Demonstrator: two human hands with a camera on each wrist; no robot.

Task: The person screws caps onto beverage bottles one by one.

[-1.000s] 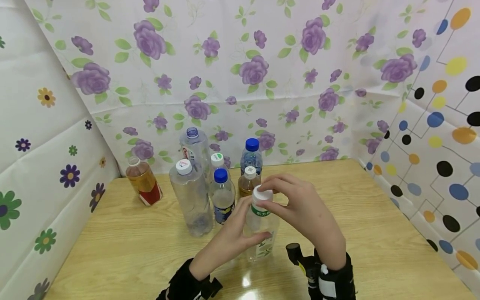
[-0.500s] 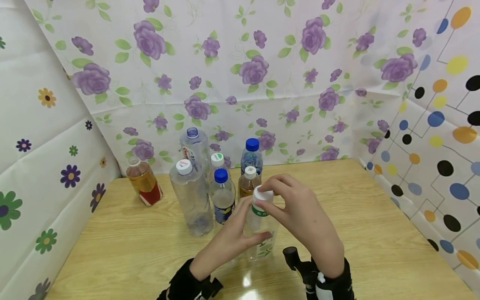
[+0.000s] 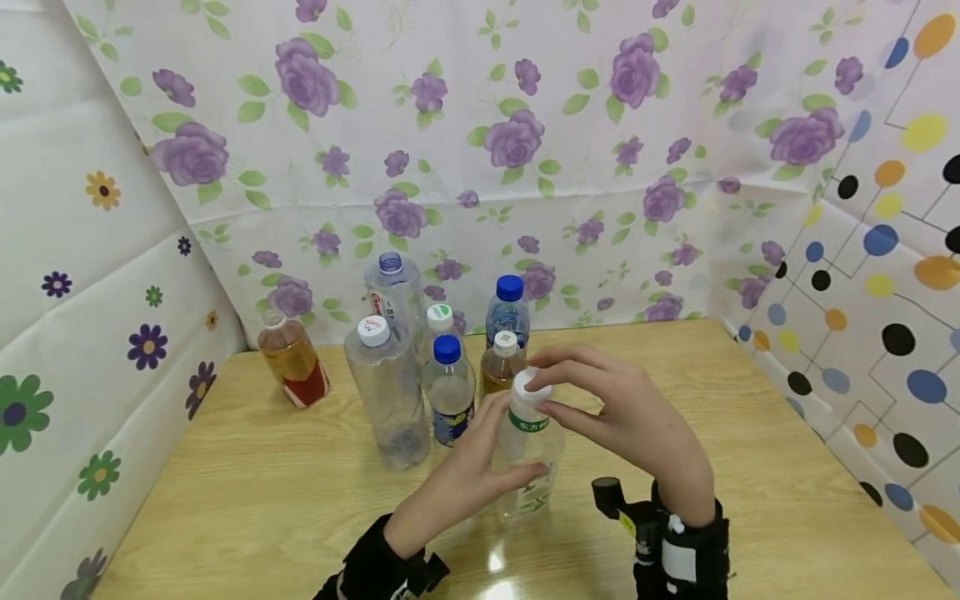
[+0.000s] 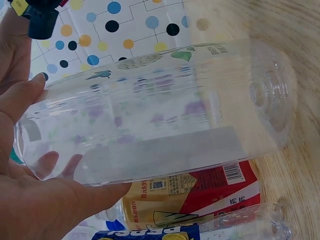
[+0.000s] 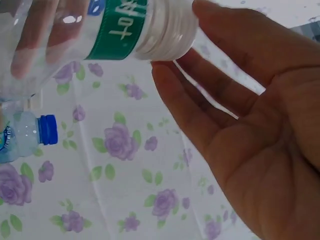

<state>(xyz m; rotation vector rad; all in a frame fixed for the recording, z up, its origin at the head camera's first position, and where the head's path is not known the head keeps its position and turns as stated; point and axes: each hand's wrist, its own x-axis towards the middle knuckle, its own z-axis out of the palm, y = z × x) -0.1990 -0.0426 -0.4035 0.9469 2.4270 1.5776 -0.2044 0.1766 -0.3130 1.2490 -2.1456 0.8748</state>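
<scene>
In the head view a clear plastic bottle point(image 3: 517, 467) with a white cap point(image 3: 531, 386) and a green neck band stands upright on the table. My left hand point(image 3: 472, 475) grips its body from the left, thumb across the front. At the top, my right hand point(image 3: 637, 404) pinches the cap between thumb and fingers. The left wrist view shows the see-through bottle body point(image 4: 165, 115) with my left fingers point(image 4: 75, 165) showing behind it. From the right wrist, the cap point(image 5: 172, 30) appears seated on the neck, fingertips at its edge.
Close behind stand several bottles: a large clear one point(image 3: 386, 392), a small blue-capped one point(image 3: 450, 392), a tea bottle point(image 3: 501, 367), another blue-capped one point(image 3: 508, 315) and a tall uncapped one point(image 3: 393, 292). An amber-brown bottle point(image 3: 294, 358) stands apart at the left. Patterned cloth point(image 3: 465, 150) surrounds the wooden table point(image 3: 247, 492).
My right wrist has swung slightly outward to the right and its fingers have spread a little around the cap. My left hand keeps its grip; the head view has shifted slightly.
</scene>
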